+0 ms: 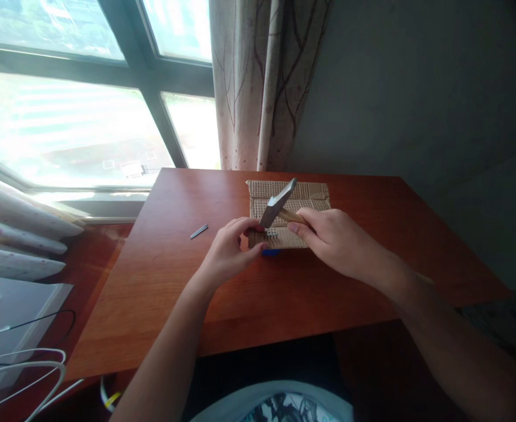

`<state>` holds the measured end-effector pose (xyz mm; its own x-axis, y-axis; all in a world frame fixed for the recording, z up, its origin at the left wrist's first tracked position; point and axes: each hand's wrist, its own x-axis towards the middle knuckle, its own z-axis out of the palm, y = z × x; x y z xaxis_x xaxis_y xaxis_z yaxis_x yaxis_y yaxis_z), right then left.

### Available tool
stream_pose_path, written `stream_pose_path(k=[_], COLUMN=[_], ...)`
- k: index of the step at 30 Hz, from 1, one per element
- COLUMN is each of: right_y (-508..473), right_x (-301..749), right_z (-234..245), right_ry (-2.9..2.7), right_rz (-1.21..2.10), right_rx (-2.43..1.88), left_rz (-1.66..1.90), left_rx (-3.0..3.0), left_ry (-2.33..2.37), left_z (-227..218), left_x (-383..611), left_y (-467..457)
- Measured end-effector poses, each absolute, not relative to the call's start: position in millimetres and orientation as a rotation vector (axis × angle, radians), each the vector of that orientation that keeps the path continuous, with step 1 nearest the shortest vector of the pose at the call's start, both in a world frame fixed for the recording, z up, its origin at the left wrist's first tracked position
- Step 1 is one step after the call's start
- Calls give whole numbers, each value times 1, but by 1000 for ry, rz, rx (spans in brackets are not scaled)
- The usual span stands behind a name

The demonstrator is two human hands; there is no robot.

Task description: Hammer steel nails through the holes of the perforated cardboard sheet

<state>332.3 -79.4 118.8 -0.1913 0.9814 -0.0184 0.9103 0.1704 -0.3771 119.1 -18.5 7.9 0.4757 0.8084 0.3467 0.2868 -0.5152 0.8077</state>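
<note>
Both bare forearms reach forward and converge. The left hand (228, 251) pinches thumb against forefinger (knuckles up, wrist straight). The right hand (337, 243) is clenched in a grip, just right of the left fingers.

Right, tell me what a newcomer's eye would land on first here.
The hammer, gripped in the right hand, angles down over a perforated cardboard piece in the middle of the table. The left hand pinches that piece's near-left end. A loose nail lies further left.
</note>
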Motion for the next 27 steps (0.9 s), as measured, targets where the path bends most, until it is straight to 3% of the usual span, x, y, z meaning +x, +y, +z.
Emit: stream_pose_path(k=[27], right_y=[-82], right_x=[337], right_z=[112], right_ry=[-2147], right_rz=[468], right_rx=[-1759], left_rz=[974], left_rx=[1962], left_ry=[900], left_z=[11], left_x=[120], left_y=[-21])
